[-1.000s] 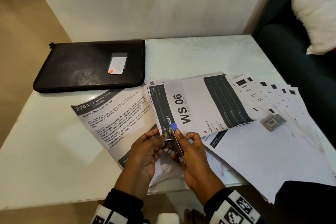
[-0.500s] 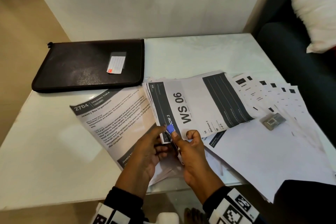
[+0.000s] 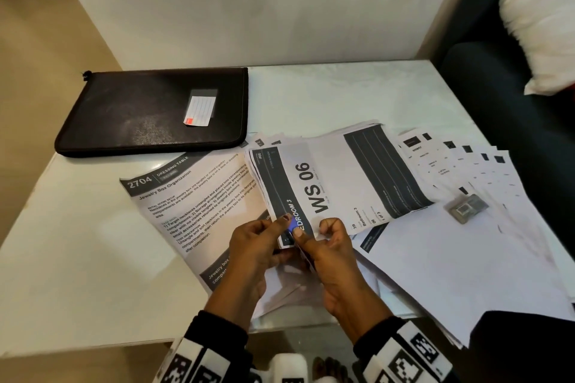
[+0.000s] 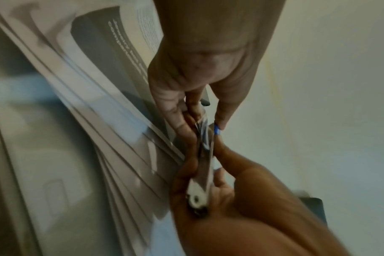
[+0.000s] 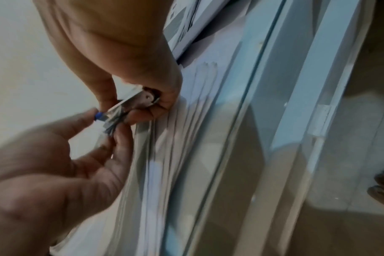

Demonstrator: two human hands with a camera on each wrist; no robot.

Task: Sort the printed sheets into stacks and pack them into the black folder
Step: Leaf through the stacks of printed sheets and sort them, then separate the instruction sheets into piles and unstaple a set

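A stack of printed sheets headed WS 06 lies fanned at the table's middle. My left hand pinches its near corner, thumb on top. My right hand grips a small silver stapler with a blue tip, clamped over that same corner. The stapler shows between both hands in the left wrist view, and its hinge end sits in my right palm. The black folder lies zipped shut at the back left, away from both hands.
A sheet headed 2704 lies left of the stack. More sheets fan out to the right, with a small grey box on them. A dark sofa with a white cushion stands at the right. The white table ends just before my wrists.
Both hands and the stapler have slid back toward the very corner of the WS 06 stack, so more of its dark heading strip shows. The folder and other sheets have not moved.
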